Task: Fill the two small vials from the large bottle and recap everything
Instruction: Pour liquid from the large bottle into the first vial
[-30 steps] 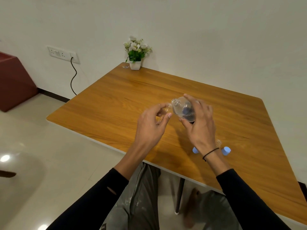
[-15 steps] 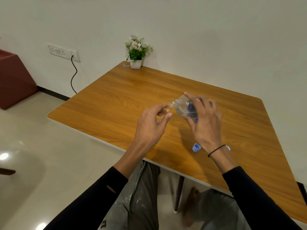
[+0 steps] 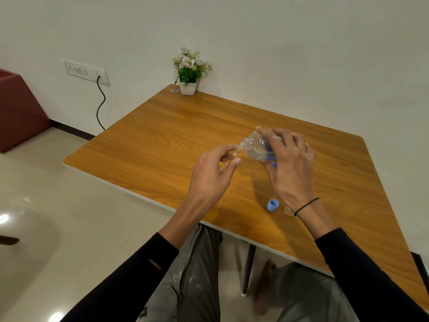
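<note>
The right hand [image 3: 289, 168] grips a large clear plastic bottle [image 3: 256, 147] with a blue label, its fingers [image 3: 276, 138] curled over the top of the body and the thumb underneath. The bottle is tipped over toward the left, held above the warm-brown wooden counter [image 3: 162, 135], with its open threaded mouth pointing left and slightly down. Clear liquid sits in the lower side of the bottle.

The left hand [image 3: 212, 175] holds a small clear glass vial [image 3: 236, 151] pinched between thumb and fingertips, the fingers closed around it so that little but the open rim shows. The vial's mouth sits right at the mouth of the bottle, the two openings touching or nearly so; I cannot tell whether liquid is passing between them.

On the counter near the front edge, just left of the right wrist, lies a small light-blue plastic cap [image 3: 273, 204], open side up. Just beside it, partly hidden by the wrist, is a small round clear object [image 3: 288, 210] that may be the second vial, though too little of it shows to be sure. A thin black band [image 3: 306, 205] circles the right wrist.

At the far corner of the counter stands a small white square pot of white flowers [image 3: 188, 73]. On the wall to the left is a white switch panel [image 3: 86, 72] with a black cable [image 3: 101, 105] hanging from it
</note>
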The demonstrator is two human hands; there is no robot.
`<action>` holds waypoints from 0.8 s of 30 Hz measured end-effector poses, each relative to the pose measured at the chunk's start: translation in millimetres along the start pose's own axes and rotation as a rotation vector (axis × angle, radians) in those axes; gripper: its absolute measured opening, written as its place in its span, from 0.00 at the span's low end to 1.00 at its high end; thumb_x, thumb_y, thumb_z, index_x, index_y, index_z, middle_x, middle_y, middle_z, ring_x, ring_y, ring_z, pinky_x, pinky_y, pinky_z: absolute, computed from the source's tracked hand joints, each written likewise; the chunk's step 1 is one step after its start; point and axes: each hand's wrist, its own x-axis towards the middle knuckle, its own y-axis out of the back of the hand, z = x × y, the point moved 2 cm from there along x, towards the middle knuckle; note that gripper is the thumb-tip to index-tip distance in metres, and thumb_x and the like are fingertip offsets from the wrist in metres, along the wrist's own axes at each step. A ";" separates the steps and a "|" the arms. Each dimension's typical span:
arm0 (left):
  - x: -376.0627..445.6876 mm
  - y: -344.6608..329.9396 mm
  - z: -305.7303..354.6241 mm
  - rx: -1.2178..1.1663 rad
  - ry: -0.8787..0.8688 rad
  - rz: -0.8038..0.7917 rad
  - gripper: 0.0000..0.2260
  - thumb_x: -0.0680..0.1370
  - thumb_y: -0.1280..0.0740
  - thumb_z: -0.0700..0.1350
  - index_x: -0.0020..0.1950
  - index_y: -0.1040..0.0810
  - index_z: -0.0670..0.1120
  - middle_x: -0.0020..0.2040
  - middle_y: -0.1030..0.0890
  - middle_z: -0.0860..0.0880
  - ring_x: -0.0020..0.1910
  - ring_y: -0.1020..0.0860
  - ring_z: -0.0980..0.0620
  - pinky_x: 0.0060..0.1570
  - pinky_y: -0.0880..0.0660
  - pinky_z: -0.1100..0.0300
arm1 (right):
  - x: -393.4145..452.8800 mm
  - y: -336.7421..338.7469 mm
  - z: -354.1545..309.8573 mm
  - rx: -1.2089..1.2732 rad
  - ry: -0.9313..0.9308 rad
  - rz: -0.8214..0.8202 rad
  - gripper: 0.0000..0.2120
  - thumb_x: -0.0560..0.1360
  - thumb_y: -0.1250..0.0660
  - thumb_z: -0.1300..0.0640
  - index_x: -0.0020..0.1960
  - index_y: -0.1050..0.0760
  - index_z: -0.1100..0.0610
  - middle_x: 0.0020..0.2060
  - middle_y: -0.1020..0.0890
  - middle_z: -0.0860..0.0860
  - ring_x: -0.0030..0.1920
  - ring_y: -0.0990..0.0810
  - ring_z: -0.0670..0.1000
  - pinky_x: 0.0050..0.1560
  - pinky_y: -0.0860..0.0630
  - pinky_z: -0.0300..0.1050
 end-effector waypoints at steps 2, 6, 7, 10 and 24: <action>-0.3 -0.6 -0.2 -0.003 0.001 0.003 0.17 0.84 0.29 0.50 0.72 0.19 0.50 0.53 0.16 0.53 0.56 0.19 0.53 0.47 0.15 0.51 | 0.0 0.7 -0.1 -0.003 0.002 -0.002 0.37 0.74 0.22 0.56 0.79 0.32 0.44 0.70 0.25 0.51 0.69 0.29 0.58 0.64 0.29 0.69; 0.5 -1.5 -0.8 -0.002 -0.006 0.004 0.16 0.84 0.29 0.50 0.71 0.19 0.51 0.53 0.16 0.55 0.56 0.19 0.54 0.47 0.15 0.52 | 0.2 2.2 0.3 -0.005 0.003 0.000 0.36 0.74 0.22 0.55 0.78 0.32 0.44 0.71 0.25 0.51 0.69 0.29 0.59 0.65 0.30 0.70; 0.7 -1.4 -0.8 -0.002 -0.009 0.004 0.16 0.84 0.29 0.50 0.71 0.19 0.51 0.53 0.16 0.55 0.55 0.19 0.55 0.47 0.15 0.52 | 0.4 2.6 0.3 -0.009 0.003 -0.002 0.36 0.74 0.22 0.56 0.79 0.32 0.44 0.71 0.25 0.51 0.70 0.29 0.59 0.66 0.30 0.70; 0.4 -2.2 -1.1 -0.002 -0.009 0.001 0.16 0.84 0.29 0.50 0.72 0.20 0.52 0.53 0.16 0.54 0.56 0.19 0.54 0.49 0.15 0.51 | 0.9 4.3 0.3 -0.026 0.005 -0.008 0.36 0.75 0.23 0.56 0.79 0.33 0.44 0.71 0.26 0.51 0.71 0.30 0.59 0.66 0.31 0.71; -3.2 -5.7 0.1 -0.012 -0.017 0.019 0.15 0.83 0.29 0.50 0.70 0.19 0.53 0.51 0.18 0.58 0.55 0.20 0.57 0.47 0.16 0.55 | 1.0 6.9 1.7 -0.053 0.018 0.007 0.38 0.74 0.22 0.60 0.78 0.33 0.43 0.71 0.25 0.51 0.71 0.30 0.58 0.68 0.32 0.72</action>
